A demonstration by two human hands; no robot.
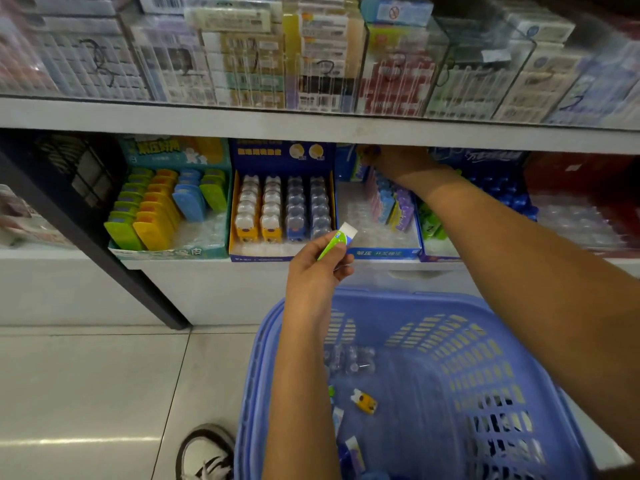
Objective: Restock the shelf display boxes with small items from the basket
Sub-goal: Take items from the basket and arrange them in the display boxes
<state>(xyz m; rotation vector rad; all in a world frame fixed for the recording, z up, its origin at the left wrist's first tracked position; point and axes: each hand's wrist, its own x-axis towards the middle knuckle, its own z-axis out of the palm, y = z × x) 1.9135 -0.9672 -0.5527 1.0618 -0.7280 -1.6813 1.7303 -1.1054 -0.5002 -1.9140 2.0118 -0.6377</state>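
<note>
Left hand (318, 271) of mine pinches 1 green-and-white eraser (337, 241) above the blue basket (450, 358). My right hand (398, 162) reaches deep into a blue display box (382, 252); I cannot tell its grip.

Glossy pale floor tiles (86, 393) below white shelving (207, 117), a black slanted upright (136, 282) at left.

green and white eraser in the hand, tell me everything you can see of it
The eraser is a small flat block, white at its bare end, the rest in a bright green sleeve with a touch of blue; it looks like rubber in paper. The left hand pinches its green end, holding it tilted, white end up and right, in the air before a blue display box, above the blue basket.
</note>
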